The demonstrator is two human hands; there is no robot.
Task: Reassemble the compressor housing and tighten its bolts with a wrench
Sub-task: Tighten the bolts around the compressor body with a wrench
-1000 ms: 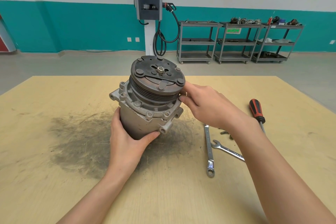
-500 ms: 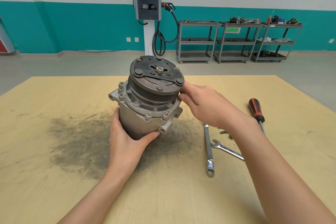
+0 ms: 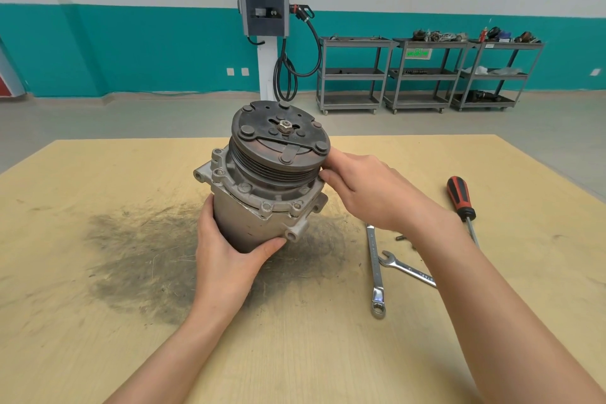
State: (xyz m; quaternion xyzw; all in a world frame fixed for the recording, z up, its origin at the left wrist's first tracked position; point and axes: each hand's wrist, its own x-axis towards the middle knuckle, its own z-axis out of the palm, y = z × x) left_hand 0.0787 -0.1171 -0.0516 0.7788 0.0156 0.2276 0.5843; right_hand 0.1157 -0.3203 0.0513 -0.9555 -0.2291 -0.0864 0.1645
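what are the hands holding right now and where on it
Both hold the compressor: the left hand grips its lower silver body, and the right hand has its fingertips at the pulley's edge.

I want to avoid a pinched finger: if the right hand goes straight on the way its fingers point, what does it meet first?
The right hand points left, its fingertips already at the pulley rim, just above the housing flange. It would press into the pulley at once; nothing lies between, as far as this view shows.
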